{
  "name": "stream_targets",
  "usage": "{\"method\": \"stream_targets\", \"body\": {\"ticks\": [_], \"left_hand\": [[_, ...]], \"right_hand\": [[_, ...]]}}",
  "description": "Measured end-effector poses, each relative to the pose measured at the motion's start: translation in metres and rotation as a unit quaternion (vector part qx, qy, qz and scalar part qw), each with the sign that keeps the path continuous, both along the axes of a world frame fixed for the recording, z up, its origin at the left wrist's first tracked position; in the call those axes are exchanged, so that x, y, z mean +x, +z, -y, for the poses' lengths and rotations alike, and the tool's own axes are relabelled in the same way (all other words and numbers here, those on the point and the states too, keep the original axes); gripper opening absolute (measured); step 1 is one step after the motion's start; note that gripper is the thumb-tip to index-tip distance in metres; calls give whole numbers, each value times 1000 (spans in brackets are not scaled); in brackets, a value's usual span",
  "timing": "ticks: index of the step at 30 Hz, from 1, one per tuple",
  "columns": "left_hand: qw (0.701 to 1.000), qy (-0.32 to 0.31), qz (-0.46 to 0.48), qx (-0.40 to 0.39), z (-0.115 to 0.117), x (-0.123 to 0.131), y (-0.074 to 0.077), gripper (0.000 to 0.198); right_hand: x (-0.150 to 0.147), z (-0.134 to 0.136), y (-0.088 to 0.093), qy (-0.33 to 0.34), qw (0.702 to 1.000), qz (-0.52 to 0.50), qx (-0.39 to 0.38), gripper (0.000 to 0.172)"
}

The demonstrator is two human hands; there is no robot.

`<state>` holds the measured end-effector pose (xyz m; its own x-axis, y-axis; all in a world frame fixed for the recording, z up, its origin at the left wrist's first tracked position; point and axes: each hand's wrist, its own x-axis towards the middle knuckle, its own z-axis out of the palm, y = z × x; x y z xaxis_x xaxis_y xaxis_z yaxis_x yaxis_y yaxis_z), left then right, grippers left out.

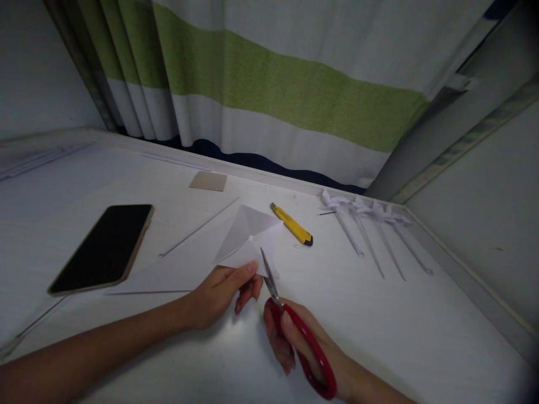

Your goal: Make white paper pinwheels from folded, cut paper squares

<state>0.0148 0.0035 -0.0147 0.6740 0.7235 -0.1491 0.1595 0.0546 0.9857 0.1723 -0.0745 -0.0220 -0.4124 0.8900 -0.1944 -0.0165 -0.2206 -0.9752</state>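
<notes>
My left hand (223,289) pinches the lower edge of a white paper square (244,224) that has cuts running in toward its middle. In my right hand (301,336) are scissors (309,348) with red handles, my fingers through the loops. Their metal blades are spread and point up at the paper's lower right corner, one on each side of it. Under and left of the square lies a larger white paper sheet (168,272) on the white table (379,336).
A black phone (103,247) lies at the left. Beyond the paper are a thin paper stick (200,227), a brown card (209,181) and a yellow cutter (292,224). Several white pinwheels (357,210) on sticks rest at the back right, near the curtain (269,78).
</notes>
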Motion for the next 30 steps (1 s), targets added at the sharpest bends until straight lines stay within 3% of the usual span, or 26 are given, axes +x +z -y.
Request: {"method": "stream_targets", "body": {"ticks": [30], "left_hand": [[1000,16,6,2,-1,0,-4,51]], "right_hand": [[-3,2,-1,-28,999,15,-25,41]]}}
